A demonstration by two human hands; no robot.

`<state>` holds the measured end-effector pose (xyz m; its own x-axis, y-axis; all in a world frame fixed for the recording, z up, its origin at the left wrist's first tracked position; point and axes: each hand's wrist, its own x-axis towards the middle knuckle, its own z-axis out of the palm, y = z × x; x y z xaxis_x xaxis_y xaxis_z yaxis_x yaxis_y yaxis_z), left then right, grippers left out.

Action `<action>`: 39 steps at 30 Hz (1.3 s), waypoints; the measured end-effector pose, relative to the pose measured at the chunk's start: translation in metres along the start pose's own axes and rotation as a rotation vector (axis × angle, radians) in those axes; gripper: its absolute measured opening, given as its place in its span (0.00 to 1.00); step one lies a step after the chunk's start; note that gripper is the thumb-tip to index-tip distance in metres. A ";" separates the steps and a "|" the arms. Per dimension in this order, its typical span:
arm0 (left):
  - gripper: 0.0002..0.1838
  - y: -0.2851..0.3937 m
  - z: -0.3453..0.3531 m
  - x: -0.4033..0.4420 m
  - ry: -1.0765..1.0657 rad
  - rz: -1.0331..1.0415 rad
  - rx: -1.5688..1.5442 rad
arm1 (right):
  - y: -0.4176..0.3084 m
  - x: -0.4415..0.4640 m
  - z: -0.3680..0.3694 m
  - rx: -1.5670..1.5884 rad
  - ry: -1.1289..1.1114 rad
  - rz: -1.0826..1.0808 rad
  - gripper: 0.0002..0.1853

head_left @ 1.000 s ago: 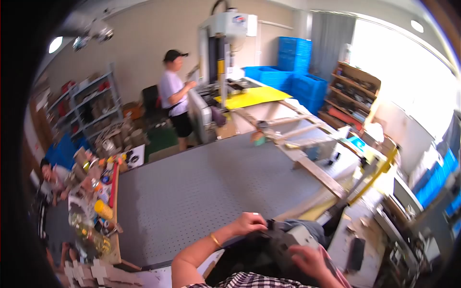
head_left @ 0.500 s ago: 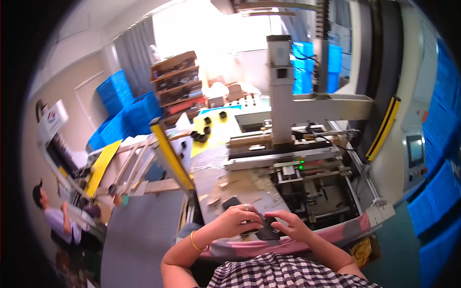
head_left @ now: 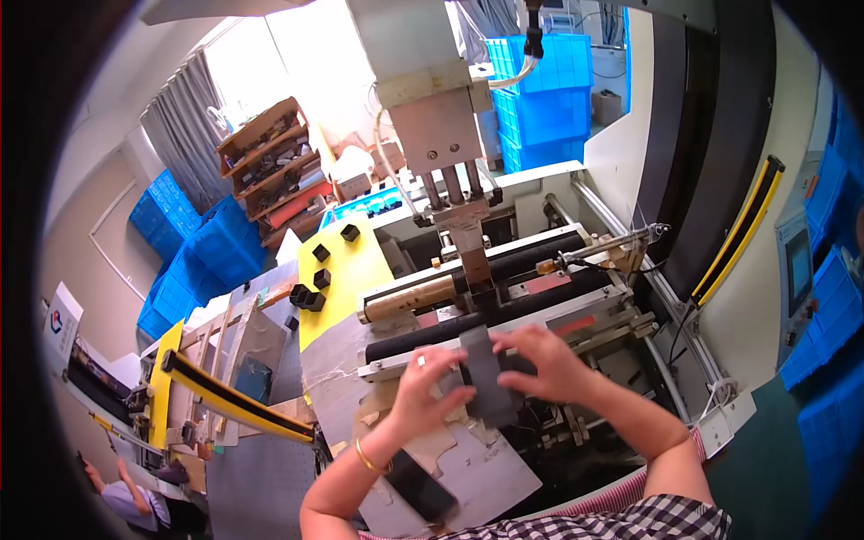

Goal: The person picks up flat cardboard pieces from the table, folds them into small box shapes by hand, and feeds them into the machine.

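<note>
While the left hand (head_left: 423, 398) and the right hand (head_left: 547, 367) are half open, thumbs and fingers parted, at opposite long edges of the dark grey strip (head_left: 489, 389) before the black roller (head_left: 409, 341), it is not clear if they grip it; it looks light, smooth and rather stiff, probably cardboard, best taken by both edges; beyond lie a flat yellow sheet (head_left: 358, 268) and angular black boxes (head_left: 349, 233).

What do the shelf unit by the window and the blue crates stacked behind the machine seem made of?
Shelf unit: probably wood, matt, judging by its brown boards.
Blue crates: likely moulded plastic, slightly glossy, given their even colour and ridged walls.
</note>
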<state>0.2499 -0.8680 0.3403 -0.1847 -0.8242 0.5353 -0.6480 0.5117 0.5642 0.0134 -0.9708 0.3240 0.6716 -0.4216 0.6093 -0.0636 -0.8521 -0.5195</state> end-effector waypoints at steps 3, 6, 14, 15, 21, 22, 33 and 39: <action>0.35 -0.055 0.007 0.056 0.016 -0.192 -0.214 | 0.074 0.049 -0.004 0.195 -0.038 0.170 0.34; 0.41 -0.104 -0.003 0.122 0.024 -0.290 -0.333 | 0.134 0.106 -0.014 0.695 -0.099 0.440 0.28; 0.49 -0.108 -0.022 0.172 0.063 -0.027 0.038 | 0.130 0.155 -0.039 0.130 0.196 0.102 0.30; 0.48 -0.094 -0.019 0.161 0.151 -0.002 0.048 | 0.107 0.146 -0.035 0.494 0.438 0.192 0.25; 0.36 -0.027 -0.036 -0.031 0.004 0.095 -0.036 | -0.052 -0.028 0.086 0.367 -0.039 0.109 0.08; 0.34 -0.022 -0.046 -0.075 -0.005 0.007 -0.061 | -0.077 -0.064 0.112 0.393 -0.260 0.136 0.07; 0.14 0.037 -0.160 -0.759 1.322 -1.300 0.399 | -0.314 -0.078 0.288 0.688 -1.177 0.022 0.14; 0.13 0.257 -0.115 -1.033 1.498 -2.563 0.670 | -0.409 -0.059 0.415 0.623 -1.743 0.219 0.22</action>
<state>0.3592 0.1422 0.0044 0.3883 0.9105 -0.1425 0.8717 -0.3127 0.3773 0.3062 -0.4686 0.2523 0.6191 0.6020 -0.5042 -0.2682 -0.4413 -0.8563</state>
